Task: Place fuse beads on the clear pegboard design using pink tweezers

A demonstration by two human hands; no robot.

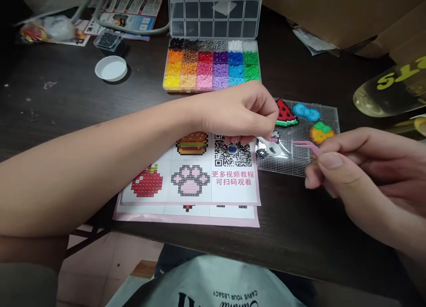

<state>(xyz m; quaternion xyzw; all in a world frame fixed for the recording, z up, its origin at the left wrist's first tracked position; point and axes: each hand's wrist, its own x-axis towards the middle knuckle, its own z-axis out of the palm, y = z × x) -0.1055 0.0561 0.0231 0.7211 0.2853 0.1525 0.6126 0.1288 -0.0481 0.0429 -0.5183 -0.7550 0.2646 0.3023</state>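
Observation:
My left hand (pixel 246 109) reaches across the pattern sheets, its fingers closed round the handle of a small white spoon (pixel 273 149). Something dark lies in the spoon's bowl, too small to name. Beneath the spoon is a clear pegboard (pixel 282 163). On it sit a watermelon slice (pixel 285 113), a blue bow (pixel 306 112) and an orange fruit with a green top (pixel 322 132), all made of beads. A black and pink bead piece is partly hidden by my left hand. My right hand (pixel 353 174) pinches pink tweezers (pixel 308 145), their tips over the board, right of the spoon.
Behind my left hand stands an open bead box (pixel 213 69) with many coloured compartments. Pattern sheets (pixel 191 183) lie near the table's front edge. A white lid (pixel 111 68) and small dark tub (pixel 109 42) are back left. A clear bottle (pixel 389 92) lies at right.

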